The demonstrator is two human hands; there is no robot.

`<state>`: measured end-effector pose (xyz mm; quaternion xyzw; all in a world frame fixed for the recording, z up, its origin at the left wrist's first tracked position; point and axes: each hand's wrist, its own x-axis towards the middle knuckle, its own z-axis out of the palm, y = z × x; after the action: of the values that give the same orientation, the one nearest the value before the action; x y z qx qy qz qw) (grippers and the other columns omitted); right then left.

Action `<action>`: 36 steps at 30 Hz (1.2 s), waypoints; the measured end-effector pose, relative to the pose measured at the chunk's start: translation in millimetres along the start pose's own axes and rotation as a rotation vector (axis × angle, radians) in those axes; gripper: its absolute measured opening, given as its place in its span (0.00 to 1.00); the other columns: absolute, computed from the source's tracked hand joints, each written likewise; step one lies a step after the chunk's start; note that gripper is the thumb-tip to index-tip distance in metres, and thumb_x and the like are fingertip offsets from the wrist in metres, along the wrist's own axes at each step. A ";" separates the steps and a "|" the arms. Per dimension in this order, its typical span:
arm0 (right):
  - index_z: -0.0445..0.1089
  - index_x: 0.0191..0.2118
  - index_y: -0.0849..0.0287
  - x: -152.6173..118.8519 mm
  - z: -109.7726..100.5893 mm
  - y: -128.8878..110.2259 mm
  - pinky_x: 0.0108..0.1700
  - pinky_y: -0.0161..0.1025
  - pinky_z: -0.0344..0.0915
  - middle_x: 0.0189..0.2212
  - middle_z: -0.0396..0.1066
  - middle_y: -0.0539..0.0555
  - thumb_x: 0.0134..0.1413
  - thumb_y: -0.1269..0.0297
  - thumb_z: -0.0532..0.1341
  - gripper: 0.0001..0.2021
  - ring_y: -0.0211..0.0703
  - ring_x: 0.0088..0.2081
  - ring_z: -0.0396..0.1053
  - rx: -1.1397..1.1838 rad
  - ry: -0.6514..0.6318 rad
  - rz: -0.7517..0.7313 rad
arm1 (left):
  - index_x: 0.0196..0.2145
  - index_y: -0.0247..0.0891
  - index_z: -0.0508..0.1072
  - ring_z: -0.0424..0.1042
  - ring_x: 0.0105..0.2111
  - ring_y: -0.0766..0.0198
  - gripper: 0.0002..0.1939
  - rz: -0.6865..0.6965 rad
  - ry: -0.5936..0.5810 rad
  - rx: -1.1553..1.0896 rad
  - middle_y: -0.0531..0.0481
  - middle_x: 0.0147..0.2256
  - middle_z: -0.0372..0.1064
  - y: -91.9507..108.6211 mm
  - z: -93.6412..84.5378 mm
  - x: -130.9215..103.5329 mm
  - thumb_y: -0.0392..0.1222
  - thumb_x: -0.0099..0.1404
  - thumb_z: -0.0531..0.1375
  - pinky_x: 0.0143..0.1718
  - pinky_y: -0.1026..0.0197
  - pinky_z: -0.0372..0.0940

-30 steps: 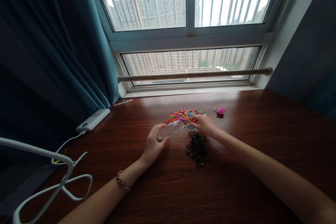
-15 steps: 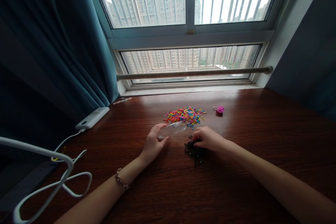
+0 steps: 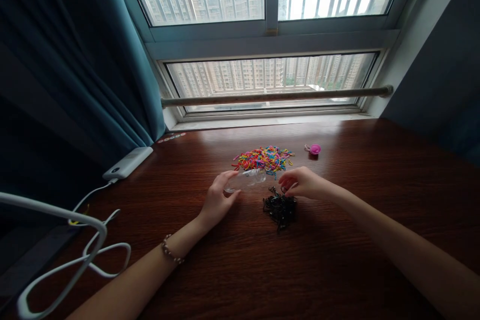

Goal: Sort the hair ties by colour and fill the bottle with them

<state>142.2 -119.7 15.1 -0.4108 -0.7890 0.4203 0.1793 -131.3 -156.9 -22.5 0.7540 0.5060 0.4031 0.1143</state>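
A clear plastic bottle lies on its side, its base end held between the thumb and fingers of my left hand. Its mouth end points right. Just behind it is a heap of small colourful clips. A tangled heap of black clips lies in front and to the right of the bottle. Over the back right edge of that heap is my right hand, its fingers pinched together at something small and dark that I cannot make out. A pink cap rests at the back right.
The brown wooden table runs back to the window sill. A white power bank with a looping white cable lies at the left, beside a blue curtain. A horizontal rail crosses the window.
My right hand has lifted slightly back and right from the black heap, uncovering more of it. My left hand still holds the bottle. The whole view has shifted slightly.
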 end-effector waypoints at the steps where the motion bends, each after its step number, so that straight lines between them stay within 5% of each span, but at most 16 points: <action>1: 0.70 0.36 0.63 -0.1 3.9 -1.3 0.32 0.34 0.66 0.29 0.71 0.52 0.36 0.72 0.63 0.15 0.39 0.30 0.69 0.026 -0.010 -0.018 | 0.48 0.41 0.62 0.62 0.49 0.58 0.22 -0.001 -0.003 0.000 0.47 0.47 0.63 -0.1 -0.1 0.0 0.35 0.54 0.58 0.51 0.53 0.58; 10: 0.72 0.38 0.60 -2.7 23.4 -9.3 0.35 0.34 0.62 0.32 0.71 0.53 0.38 0.61 0.66 0.16 0.42 0.33 0.68 -0.380 -0.070 -0.310 | 0.48 0.41 0.62 0.62 0.48 0.59 0.22 0.000 -0.011 0.005 0.48 0.47 0.62 -0.6 -0.7 -0.1 0.34 0.54 0.58 0.51 0.54 0.59; 18: 0.73 0.30 0.59 -4.4 43.6 -12.4 0.36 0.33 0.61 0.29 0.71 0.54 0.44 0.76 0.57 0.09 0.41 0.32 0.68 -0.540 0.015 -0.349 | 0.48 0.41 0.62 0.62 0.49 0.58 0.22 0.019 -0.017 0.020 0.47 0.48 0.62 -0.4 -0.7 -0.5 0.34 0.54 0.58 0.52 0.52 0.58; 28: 0.74 0.29 0.65 4.8 22.0 -8.3 0.31 0.36 0.64 0.25 0.73 0.54 0.36 0.67 0.62 0.09 0.41 0.27 0.69 0.398 0.440 0.002 | 0.49 0.42 0.63 0.61 0.49 0.58 0.22 0.077 -0.049 0.058 0.47 0.48 0.62 2.0 -0.7 -0.8 0.36 0.55 0.59 0.52 0.53 0.58; 36: 0.73 0.29 0.66 3.3 24.5 -16.0 0.32 0.36 0.63 0.25 0.73 0.54 0.33 0.63 0.66 0.13 0.38 0.27 0.68 0.741 0.572 -0.024 | 0.51 0.44 0.62 0.63 0.48 0.57 0.23 0.139 -0.100 0.106 0.46 0.47 0.62 5.5 1.1 -5.7 0.42 0.56 0.59 0.50 0.53 0.60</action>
<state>116.9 -134.7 13.5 -0.4093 -0.5091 0.5415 0.5293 -127.8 -164.0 -22.9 0.8113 0.4667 0.3448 0.0711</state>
